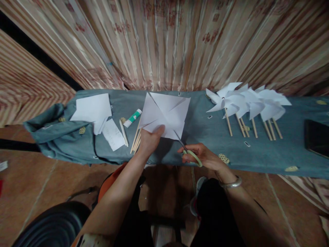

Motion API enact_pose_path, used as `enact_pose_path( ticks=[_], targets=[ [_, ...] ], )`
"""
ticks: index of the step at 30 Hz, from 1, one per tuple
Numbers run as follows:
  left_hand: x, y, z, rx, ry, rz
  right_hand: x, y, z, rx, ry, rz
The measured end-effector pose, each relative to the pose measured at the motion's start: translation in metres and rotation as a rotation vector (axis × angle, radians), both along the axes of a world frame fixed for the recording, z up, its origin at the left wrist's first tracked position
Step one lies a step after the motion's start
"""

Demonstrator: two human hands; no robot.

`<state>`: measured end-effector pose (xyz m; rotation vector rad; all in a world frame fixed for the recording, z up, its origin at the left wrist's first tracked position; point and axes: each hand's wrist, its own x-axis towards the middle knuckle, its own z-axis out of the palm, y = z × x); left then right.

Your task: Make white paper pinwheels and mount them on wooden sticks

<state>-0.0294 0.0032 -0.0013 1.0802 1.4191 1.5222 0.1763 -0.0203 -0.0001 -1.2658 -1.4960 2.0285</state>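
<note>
My left hand (152, 138) grips a square sheet of white paper (168, 115) by its near edge, thumb on top and the other fingers hidden underneath. Slits run from the paper's corners toward its middle. My right hand (196, 154) is closed on the light green handles of a pair of scissors (192, 156). The scissors' blades sit at the paper's near right corner, along a cut there. Just left of the paper lie several thin wooden sticks (136, 142), partly covered by my left hand and the sheet.
A glue stick (133, 118), a white pen (123, 133), paper scraps (113, 134) and a stack of white paper (94, 108) lie to the left. Several paper pinwheels (246, 101) on sticks are at the right, beside a dark object (316, 137). A grey-green cloth (203, 132) covers the narrow table.
</note>
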Motion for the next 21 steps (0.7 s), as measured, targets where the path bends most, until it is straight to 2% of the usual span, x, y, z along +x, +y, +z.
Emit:
enact_pose_path(
  ticks=[7, 16, 21],
  targets=[
    [-0.0016, -0.0007, 0.0016, -0.002, 0.015, -0.003, -0.0002, -0.0005, -0.0032, 0.024, -0.003, 0.003],
    [-0.0012, 0.0015, 0.0037, 0.003, -0.004, 0.014, -0.0001, 0.0003, 0.0055, 0.102, -0.001, 0.024],
    [-0.0016, 0.002, 0.0026, 0.005, -0.005, 0.02, 0.0005, 0.0002, 0.0042, 0.096, 0.001, 0.029]
  ],
)
